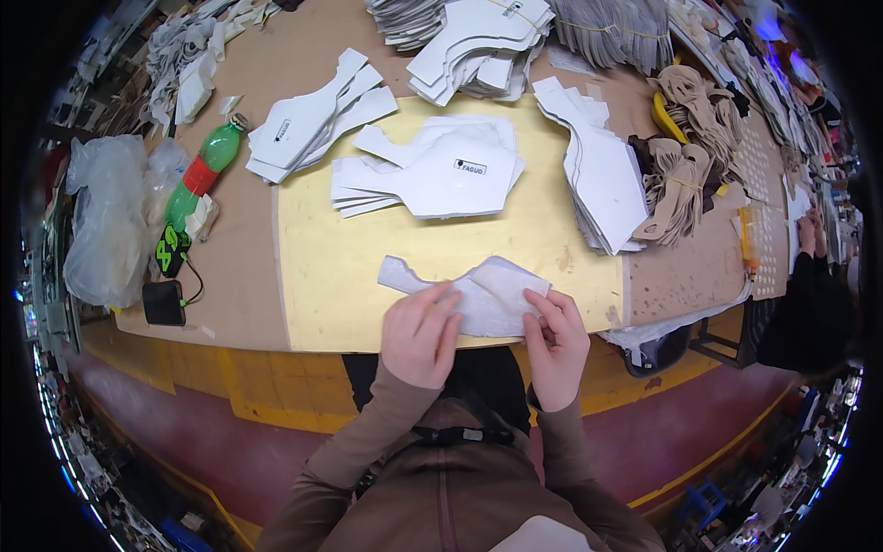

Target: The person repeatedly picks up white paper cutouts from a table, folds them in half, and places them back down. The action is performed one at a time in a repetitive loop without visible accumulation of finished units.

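While white stacks crowd the counter's (244,276) far half, the white cut piece (487,317) lies on a yellow sheet (322,317) by the near edge, about mid-width. Closest thing in the way: printed stack (451,189), just beyond it, not touching. Left stack (299,133) and right stack (602,184) flank that one; tall white pile (483,37) and grey bundle (612,32) along the far edge. Left edge: clear plastic bag (106,221), green bottle (219,149); black device (165,304) near the near-left corner. Toward the right edge: tan straps (676,189), orange bottle (751,235).

Piece's long axis runs left-right, roughly parallel to the near edge; narrow tail points left, broad end right. Left hand (419,336) over its middle-left, fingers (432,304) bent, narrow gap to thumb; can't tell if gripping. Right hand (558,345) at the broad end's right edge, fingers and thumb close together; pinch or just contact, can't tell.
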`<state>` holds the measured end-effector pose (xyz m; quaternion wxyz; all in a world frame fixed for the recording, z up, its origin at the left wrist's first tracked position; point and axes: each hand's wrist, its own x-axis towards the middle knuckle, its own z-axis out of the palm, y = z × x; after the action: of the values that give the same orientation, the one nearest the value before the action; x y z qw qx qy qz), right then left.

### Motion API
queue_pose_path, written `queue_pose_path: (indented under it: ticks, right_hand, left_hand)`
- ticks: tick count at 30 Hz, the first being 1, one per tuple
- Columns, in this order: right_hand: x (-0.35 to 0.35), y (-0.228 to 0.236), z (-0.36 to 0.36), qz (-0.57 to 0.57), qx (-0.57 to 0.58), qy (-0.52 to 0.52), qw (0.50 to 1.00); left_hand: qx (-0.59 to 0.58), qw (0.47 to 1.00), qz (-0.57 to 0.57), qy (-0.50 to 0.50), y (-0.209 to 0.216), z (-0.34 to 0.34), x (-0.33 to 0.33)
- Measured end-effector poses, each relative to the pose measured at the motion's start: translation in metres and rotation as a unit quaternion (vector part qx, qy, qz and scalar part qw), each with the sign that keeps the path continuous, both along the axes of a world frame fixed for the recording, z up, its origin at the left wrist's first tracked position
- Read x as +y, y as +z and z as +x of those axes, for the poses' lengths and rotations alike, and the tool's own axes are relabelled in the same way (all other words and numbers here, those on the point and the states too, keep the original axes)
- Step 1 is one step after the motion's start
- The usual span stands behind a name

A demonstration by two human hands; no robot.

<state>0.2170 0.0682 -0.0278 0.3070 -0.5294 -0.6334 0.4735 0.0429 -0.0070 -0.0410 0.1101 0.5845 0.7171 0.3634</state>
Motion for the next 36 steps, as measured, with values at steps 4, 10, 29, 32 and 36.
queue_pose_path:
  ticks: [4,10,29,32,36]
  right_hand:
    - [0.005,0.002,0.002,0.067,-0.016,0.029,0.997]
    - [0.014,-0.001,-0.003,0.034,0.024,0.014,0.999]
    - [0.022,-0.004,0.008,0.028,-0.034,-0.003,0.999]
    - [0.022,-0.003,0.011,0.034,-0.044,0.006,0.998]
    - [0.02,-0.004,0.012,0.075,-0.065,-0.005,0.995]
  left_hand:
    - [-0.057,0.995,0.015,-0.076,-0.01,0.007,0.015]
    - [-0.025,0.996,0.015,-0.086,-0.016,0.006,0.016]
    - [0.112,0.986,-0.069,-0.103,-0.004,0.011,0.029]
    - [0.114,0.986,-0.07,-0.098,-0.009,0.01,0.034]
    - [0.117,0.986,-0.069,-0.091,-0.011,0.012,0.037]
